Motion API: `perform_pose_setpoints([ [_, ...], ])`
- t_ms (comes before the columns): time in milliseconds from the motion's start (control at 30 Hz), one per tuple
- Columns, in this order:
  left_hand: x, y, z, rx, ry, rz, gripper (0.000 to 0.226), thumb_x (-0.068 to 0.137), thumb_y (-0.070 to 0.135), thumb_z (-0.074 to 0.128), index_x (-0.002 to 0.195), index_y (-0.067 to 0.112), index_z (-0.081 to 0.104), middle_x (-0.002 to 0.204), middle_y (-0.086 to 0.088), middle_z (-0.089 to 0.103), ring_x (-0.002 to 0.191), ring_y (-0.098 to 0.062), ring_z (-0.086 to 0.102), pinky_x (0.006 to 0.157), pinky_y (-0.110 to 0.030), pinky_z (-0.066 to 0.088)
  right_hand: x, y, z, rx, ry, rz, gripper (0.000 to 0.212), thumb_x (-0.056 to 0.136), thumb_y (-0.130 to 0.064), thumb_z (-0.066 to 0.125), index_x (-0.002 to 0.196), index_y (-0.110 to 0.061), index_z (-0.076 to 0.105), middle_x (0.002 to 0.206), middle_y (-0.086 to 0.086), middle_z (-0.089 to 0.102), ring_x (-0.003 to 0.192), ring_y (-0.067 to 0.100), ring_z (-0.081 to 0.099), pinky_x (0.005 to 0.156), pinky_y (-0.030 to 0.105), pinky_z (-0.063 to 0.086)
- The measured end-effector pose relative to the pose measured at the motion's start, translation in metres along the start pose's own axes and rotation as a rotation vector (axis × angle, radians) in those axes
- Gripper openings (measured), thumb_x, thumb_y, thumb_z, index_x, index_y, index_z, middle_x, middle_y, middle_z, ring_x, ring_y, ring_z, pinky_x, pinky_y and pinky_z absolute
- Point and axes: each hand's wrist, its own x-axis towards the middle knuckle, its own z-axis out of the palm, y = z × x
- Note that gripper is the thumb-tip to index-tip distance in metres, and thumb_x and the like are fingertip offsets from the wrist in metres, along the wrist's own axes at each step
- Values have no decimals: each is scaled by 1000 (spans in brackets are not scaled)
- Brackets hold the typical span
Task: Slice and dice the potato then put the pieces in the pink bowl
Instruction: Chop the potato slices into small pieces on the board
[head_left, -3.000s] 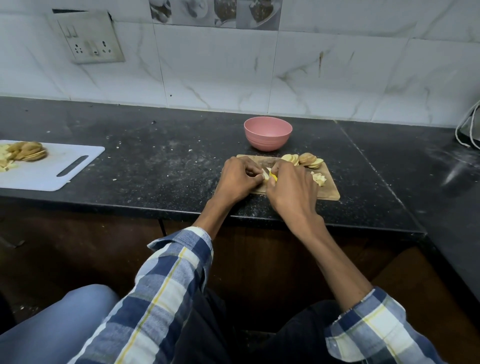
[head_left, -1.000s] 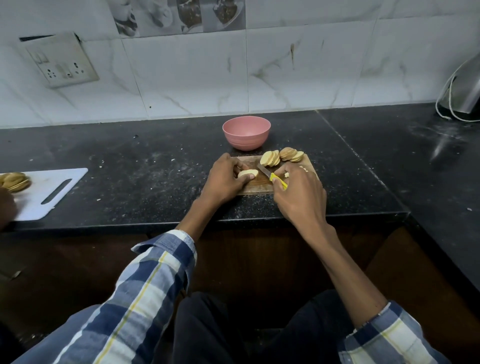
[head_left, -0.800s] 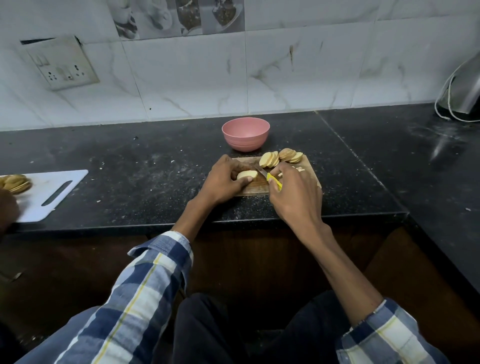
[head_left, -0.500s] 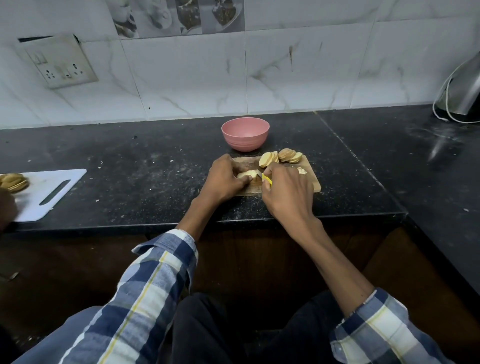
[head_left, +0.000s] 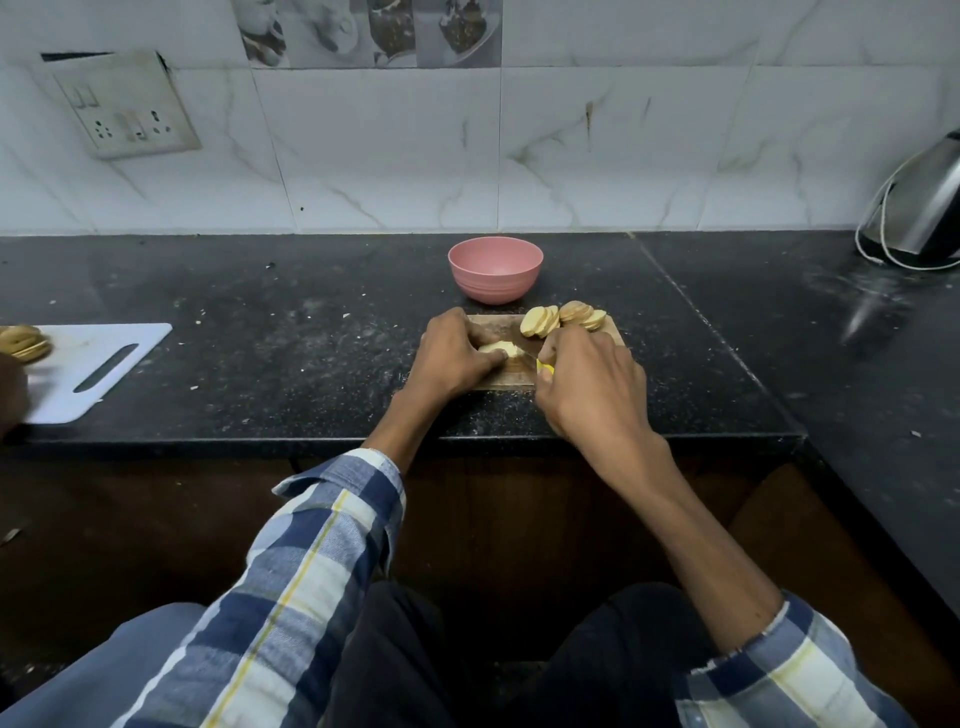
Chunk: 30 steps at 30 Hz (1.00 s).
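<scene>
Hands first, from left to right: left hand (head_left: 451, 353) curled down on a pale potato piece (head_left: 497, 348), fingertips pinning it to the wooden cutting board (head_left: 500, 376); right hand (head_left: 586, 375) closed around a knife with a yellow handle (head_left: 544, 367), blade pointing up and left toward that piece.

Seems about halfway. Already sliced: two fans of round potato slices (head_left: 563, 318) lying at the far edge of the board, near the right hand. Being cut at present: the piece under the left hand, probably into strips or cubes. Left to do, as judged from the layout: finish this piece, dice the waiting rounds, then move everything into the pink bowl (head_left: 495, 269), standing on the dark desk (head_left: 291, 332) just behind the board. No potato visible inside the bowl, though only part of the inner wall shows from this angle.

Hard to make out: the cutting edge itself, mostly lost between the two hands; cannot tell whether touching the potato or just above it. Cannot count finished cubes either, any of them hidden under the right hand. Far left, cut off by the frame: a white cutting board (head_left: 98, 364) with other brownish slices and a blurred bit of another hand. Far right, cut off too: a metal appliance (head_left: 930, 208) with a white cable.
</scene>
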Motion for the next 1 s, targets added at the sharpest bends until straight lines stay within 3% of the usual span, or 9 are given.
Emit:
perform_pose_setpoints([
  [100, -1, 2, 0, -23, -2, 0, 21, 77, 34, 87, 90, 18, 82, 96, 0, 61, 89, -17, 59, 79, -34, 47, -10, 2, -8, -9, 13, -3, 16, 95, -20, 65, 111, -22, 67, 111, 4, 68, 103, 28, 64, 74, 32, 37],
  [233, -6, -4, 3, -107, 28, -29, 27, 76, 32, 89, 91, 16, 74, 90, 10, 67, 84, -12, 63, 75, -33, 49, -16, 4, -11, 8, 50, -6, 19, 99, -24, 63, 117, -22, 67, 112, 4, 68, 104, 28, 64, 73, 32, 37],
  [333, -11, -7, 3, -107, 22, 28, 23, 82, 30, 85, 101, 18, 80, 93, 7, 60, 77, -6, 60, 80, -34, 53, -13, 0, 2, 38, 122, -39, 22, 98, -24, 63, 120, -22, 65, 107, 4, 69, 100, 27, 66, 71, 34, 41],
  [633, -10, -6, 5, -105, 19, 55, 19, 81, 28, 83, 99, 23, 82, 93, 5, 57, 84, -15, 61, 84, -39, 55, -6, -6, 50, -3, 168, -74, 23, 99, -22, 61, 122, -18, 59, 92, 8, 69, 85, 30, 67, 61, 35, 37],
  [800, -8, -8, 7, -120, 28, 51, 16, 80, 28, 84, 94, 21, 82, 95, -2, 61, 83, -17, 63, 81, -42, 56, -1, -7, 59, 37, 152, -60, 25, 101, -21, 59, 125, -16, 59, 93, 10, 69, 88, 33, 67, 64, 37, 39],
  [1000, -8, -7, 10, -120, 47, 25, 18, 79, 31, 84, 93, 21, 81, 95, 2, 62, 83, -14, 62, 81, -40, 56, -21, -9, 51, -19, 141, -43, 31, 99, -21, 63, 130, -17, 58, 101, 8, 68, 93, 30, 68, 66, 35, 38],
])
